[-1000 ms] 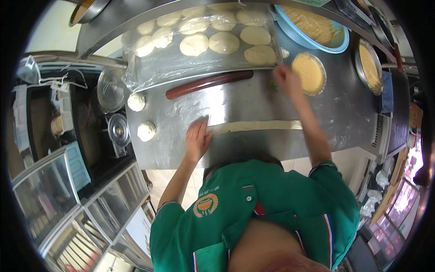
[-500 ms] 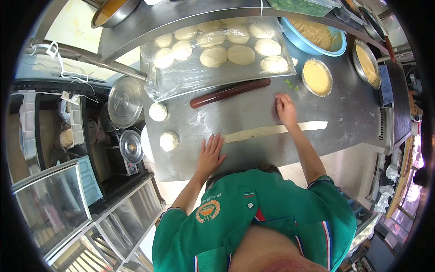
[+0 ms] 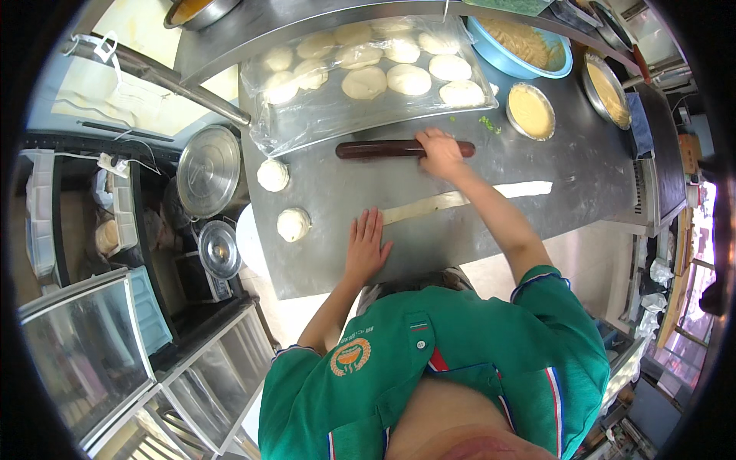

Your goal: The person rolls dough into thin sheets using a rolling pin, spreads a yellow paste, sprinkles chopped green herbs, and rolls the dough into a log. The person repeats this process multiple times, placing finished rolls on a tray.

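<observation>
A long, thin dough strip (image 3: 429, 204) stretches across the steel worktop, passing under my right forearm. My left hand (image 3: 366, 245) lies flat at the strip's left end, fingers stretched out. Farther away, my right hand (image 3: 442, 152) curls over the right part of a dark brown rolling pin (image 3: 376, 149). The pin lies crosswise in front of the tray. Two round dough balls, a farther one (image 3: 273, 175) and a nearer one (image 3: 294, 225), sit on the left of the worktop.
Behind the pin is a tray (image 3: 337, 136) of several flattened dough rounds under clear plastic. At the far right stand a blue basin (image 3: 567, 67) of yellowish mixture, a bowl (image 3: 530, 112) of pale yellow filling and a metal bowl (image 3: 608, 90). Green bits (image 3: 489, 124) lie nearby.
My right hand has moved up and left from the worktop onto the rolling pin, which now lies more level and slightly right. My left hand stays flat by the strip's end.
</observation>
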Available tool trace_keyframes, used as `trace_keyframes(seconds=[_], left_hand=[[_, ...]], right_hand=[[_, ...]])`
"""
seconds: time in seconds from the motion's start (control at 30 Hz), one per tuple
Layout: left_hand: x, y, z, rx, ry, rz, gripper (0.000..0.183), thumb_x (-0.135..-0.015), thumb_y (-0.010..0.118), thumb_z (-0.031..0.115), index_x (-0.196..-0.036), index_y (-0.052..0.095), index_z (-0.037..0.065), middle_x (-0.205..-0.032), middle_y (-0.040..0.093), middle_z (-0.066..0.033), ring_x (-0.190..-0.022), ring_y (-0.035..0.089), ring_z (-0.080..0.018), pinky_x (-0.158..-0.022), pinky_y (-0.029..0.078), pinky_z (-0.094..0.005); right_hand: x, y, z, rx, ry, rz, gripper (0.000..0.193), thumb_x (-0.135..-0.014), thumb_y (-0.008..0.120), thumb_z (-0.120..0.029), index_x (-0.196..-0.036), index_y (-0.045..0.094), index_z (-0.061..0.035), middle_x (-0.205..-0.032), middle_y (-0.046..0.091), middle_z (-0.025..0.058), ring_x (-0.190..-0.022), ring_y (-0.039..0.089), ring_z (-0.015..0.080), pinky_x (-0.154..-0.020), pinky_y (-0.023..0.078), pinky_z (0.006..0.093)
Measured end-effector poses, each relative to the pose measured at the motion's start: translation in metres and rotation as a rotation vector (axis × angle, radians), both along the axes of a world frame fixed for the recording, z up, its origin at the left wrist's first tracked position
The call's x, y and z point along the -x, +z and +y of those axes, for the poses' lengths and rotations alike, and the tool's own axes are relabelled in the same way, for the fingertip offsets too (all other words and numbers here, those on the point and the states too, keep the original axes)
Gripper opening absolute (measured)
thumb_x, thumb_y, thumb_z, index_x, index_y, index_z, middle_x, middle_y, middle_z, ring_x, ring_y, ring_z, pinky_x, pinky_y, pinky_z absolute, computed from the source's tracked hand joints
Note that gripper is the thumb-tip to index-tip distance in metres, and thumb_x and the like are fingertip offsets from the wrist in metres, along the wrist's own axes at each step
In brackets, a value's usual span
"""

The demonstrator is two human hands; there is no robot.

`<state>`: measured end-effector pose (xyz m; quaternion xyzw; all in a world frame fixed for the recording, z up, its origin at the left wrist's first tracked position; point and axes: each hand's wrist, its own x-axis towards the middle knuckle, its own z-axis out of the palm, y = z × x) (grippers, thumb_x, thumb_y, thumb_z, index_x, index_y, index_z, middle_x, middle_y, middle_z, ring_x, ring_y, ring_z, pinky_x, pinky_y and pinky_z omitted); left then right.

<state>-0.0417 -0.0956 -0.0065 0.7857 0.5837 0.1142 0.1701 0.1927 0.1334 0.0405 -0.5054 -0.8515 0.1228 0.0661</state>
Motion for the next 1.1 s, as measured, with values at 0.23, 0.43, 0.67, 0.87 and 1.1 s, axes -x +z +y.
trace_keyframes(seconds=[0.23,0.43,0.67,0.87,1.1], left_hand=[[0.010,-0.025,-0.003,-0.054,-0.017,-0.023,0.079,-0.095,0.064,0.035,-0.159,0.031,0.004,-0.168,0.027,-0.0117,-0.154,0.027,-0.0340,-0.124,0.020,-0.0580],[0.010,-0.023,-0.020,-0.113,0.140,-0.115,0.068,-0.089,0.069,0.017,-0.151,0.044,0.005,-0.153,0.047,-0.0147,-0.142,0.043,-0.0367,-0.121,0.025,-0.0584],[-0.043,0.006,-0.009,-0.085,-0.153,-0.023,0.069,-0.084,0.073,0.017,-0.148,0.050,0.009,-0.138,0.059,-0.0106,-0.127,0.055,-0.0282,-0.114,0.036,-0.0525],[-0.016,0.032,0.032,-0.257,-0.008,0.088,0.070,-0.088,0.072,0.029,-0.150,0.048,0.009,-0.144,0.055,-0.0100,-0.135,0.050,-0.0292,-0.117,0.034,-0.0529],[-0.030,0.012,0.072,-0.177,0.262,-0.006,0.059,-0.094,0.067,0.031,-0.148,0.053,0.009,-0.156,0.048,-0.0119,-0.145,0.042,-0.0380,-0.117,0.034,-0.0540]], right_hand=[[-0.091,0.018,-0.102,0.082,0.161,0.009,0.044,-0.068,0.073,-0.009,-0.111,0.061,-0.0071,-0.109,0.064,0.0144,-0.109,0.061,0.0352,-0.092,0.053,0.0474],[-0.110,-0.004,-0.171,0.189,0.135,0.118,0.063,-0.072,0.070,-0.005,-0.134,0.059,-0.0096,-0.127,0.057,0.0152,-0.122,0.052,0.0361,-0.103,0.045,0.0474],[-0.164,-0.033,-0.183,-0.007,0.059,-0.042,0.071,-0.074,0.083,-0.020,-0.139,0.058,-0.0150,-0.129,0.058,0.0084,-0.122,0.053,0.0301,-0.103,0.040,0.0465],[-0.118,0.000,-0.126,-0.188,0.098,0.037,0.063,-0.081,0.079,-0.031,-0.138,0.059,-0.0112,-0.133,0.061,0.0089,-0.128,0.052,0.0314,-0.109,0.039,0.0479],[-0.087,-0.032,-0.092,-0.155,0.005,0.037,0.080,-0.089,0.060,-0.068,-0.138,0.057,-0.0043,-0.149,0.053,0.0146,-0.140,0.045,0.0354,-0.113,0.037,0.0531]])
